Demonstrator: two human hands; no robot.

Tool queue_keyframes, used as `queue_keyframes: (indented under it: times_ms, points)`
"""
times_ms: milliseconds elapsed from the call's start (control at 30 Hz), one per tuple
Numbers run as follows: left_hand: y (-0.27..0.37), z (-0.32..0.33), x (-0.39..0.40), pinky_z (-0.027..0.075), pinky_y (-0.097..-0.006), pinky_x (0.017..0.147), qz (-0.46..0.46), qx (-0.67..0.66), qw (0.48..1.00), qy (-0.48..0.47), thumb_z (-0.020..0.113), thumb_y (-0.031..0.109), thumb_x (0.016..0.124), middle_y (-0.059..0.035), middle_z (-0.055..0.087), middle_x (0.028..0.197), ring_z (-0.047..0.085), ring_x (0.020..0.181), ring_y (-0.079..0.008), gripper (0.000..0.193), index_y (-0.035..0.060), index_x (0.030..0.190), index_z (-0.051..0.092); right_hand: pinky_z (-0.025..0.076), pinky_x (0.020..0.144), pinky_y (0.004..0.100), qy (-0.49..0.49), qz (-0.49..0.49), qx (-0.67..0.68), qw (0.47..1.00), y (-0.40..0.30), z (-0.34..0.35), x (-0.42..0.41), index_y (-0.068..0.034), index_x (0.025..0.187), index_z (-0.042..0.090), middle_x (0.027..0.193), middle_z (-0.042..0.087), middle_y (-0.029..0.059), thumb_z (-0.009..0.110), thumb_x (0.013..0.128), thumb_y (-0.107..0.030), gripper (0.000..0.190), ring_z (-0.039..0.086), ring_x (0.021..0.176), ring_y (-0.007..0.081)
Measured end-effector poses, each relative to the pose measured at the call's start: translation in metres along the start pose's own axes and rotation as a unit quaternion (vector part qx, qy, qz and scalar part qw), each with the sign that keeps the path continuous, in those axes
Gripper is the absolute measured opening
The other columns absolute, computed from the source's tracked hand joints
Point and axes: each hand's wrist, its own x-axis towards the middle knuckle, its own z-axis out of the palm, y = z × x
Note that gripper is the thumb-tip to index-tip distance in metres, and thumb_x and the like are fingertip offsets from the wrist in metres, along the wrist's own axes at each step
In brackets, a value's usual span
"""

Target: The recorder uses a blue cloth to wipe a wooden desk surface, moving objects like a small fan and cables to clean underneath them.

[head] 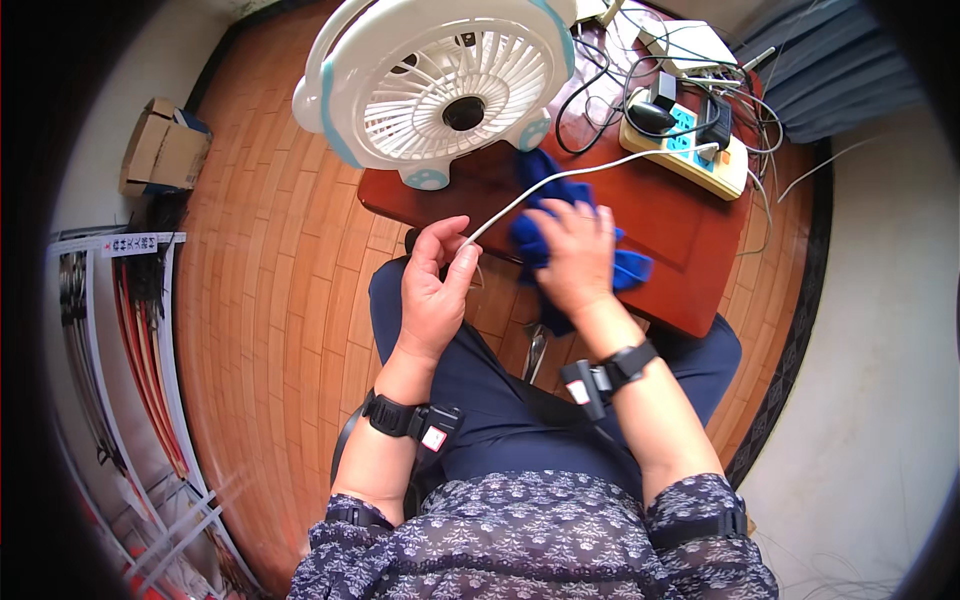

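Note:
A thin white cable [525, 196] is pinched between the thumb and fingers of my left hand [436, 289]. From there it rises to the right to a plug in a cream power strip [726, 184]. My right hand [577, 255], slightly blurred, lies over a bunched blue cloth [632, 268] at the table's near edge. Its fingers are bent and spread on the cloth; whether they grip it is hidden. Part of the cloth hangs below the edge. Beyond my left hand stands a white fan [341, 124] with light-blue trim and paw-print feet.
The strip sits on a red-brown wooden table [675, 296], with black adapters [716, 124] plugged in. Tangled cords surround a white router-like box [694, 49] behind it. A cardboard box [161, 150] and a white rack [172, 330] of long-handled tools stand left on the wood-look floor [255, 300].

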Motion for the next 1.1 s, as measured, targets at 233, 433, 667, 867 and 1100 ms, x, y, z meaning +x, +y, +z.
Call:
queue_keyframes:
  times_ms: [233,433,667,867,1100]
  points:
    - [-0.035,0.013,0.001,0.044,-0.0198,0.072,-0.009,0.026,1.000,-0.008,0.064,0.012,0.092,0.0050,0.053,0.089,0.048,0.079,-0.0034,0.032,0.0070,0.123,0.056,0.027,0.111,0.0516,0.090,0.192,-0.115,0.970,0.120,-0.056,-0.067,-0.020,0.123,0.060,0.129,0.055,0.0003,0.071,0.069,-0.014,0.056,0.050,0.119,0.0293]
    - [-0.057,0.038,-0.011,0.046,-0.0212,0.072,-0.055,0.044,0.995,-0.069,0.065,0.015,0.091,0.0033,0.059,0.087,0.052,0.078,-0.0041,0.034,0.0049,0.122,0.056,0.030,0.109,0.0505,0.101,0.158,-0.138,0.972,0.093,-0.045,-0.078,-0.015,0.124,0.058,0.129,0.055,0.0073,0.069,0.063,-0.007,0.063,0.052,0.114,0.0316]
    - [-0.056,0.057,-0.017,0.047,-0.0373,0.091,0.027,0.213,0.967,-0.136,0.063,0.016,0.086,-0.0073,0.068,0.100,0.060,0.101,-0.0254,0.039,0.0067,0.123,0.057,0.024,0.114,0.0517,0.038,0.103,-0.024,0.994,0.039,-0.031,-0.082,-0.019,0.128,0.057,0.134,0.052,0.0053,0.075,0.062,-0.009,0.069,0.047,0.124,0.0373]
    - [-0.057,0.051,-0.017,0.046,-0.0387,0.093,0.102,0.317,0.929,-0.159,0.064,0.015,0.084,-0.0105,0.066,0.107,0.059,0.103,-0.0301,0.040,0.0054,0.122,0.058,0.025,0.114,0.0530,0.070,0.169,-0.062,0.981,0.084,-0.041,-0.059,-0.022,0.126,0.057,0.134,0.052,0.0031,0.075,0.065,-0.014,0.064,0.047,0.124,0.0350]
    - [-0.053,0.057,-0.023,0.042,-0.0418,0.099,0.171,0.391,0.894,-0.138,0.066,0.019,0.082,-0.0140,0.053,0.129,0.049,0.117,-0.0337,0.047,0.0056,0.126,0.056,0.029,0.112,0.0497,0.126,0.314,-0.133,0.931,0.163,-0.058,-0.041,-0.020,0.129,0.055,0.139,0.048,0.0043,0.071,0.075,-0.023,0.057,0.047,0.125,0.0301]
